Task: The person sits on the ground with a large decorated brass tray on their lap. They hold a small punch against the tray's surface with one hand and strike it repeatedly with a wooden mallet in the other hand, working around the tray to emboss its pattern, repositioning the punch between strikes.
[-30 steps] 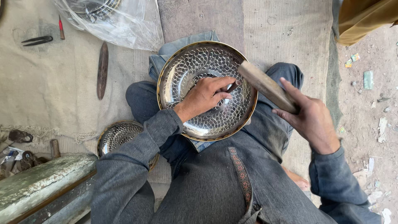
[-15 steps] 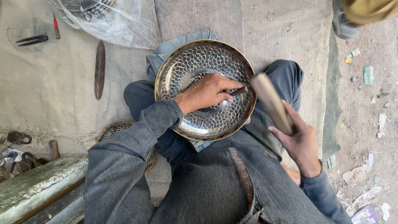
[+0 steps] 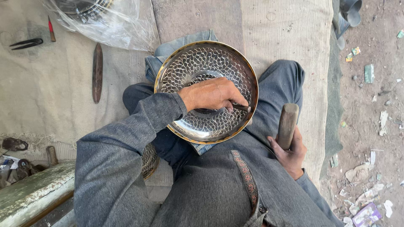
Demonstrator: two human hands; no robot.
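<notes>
Left hand (image 3: 212, 94) gripping punch (image 3: 241, 107) on patterned metal plate (image 3: 202, 63); right hand (image 3: 290, 151) clasping wooden mallet (image 3: 287, 125) beside plate. Keep punch steady, strike squarely.

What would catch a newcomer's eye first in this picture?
The round patterned metal plate on the person's lap, at centre, stands out first. The left hand rests on it, holding a small punch to its surface. At right, the right hand holds a wooden mallet upright.

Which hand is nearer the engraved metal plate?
Left. The left hand rests on the engraved metal plate, holding a small punch against it. The right hand grips a wooden mallet beside its rim.
</notes>
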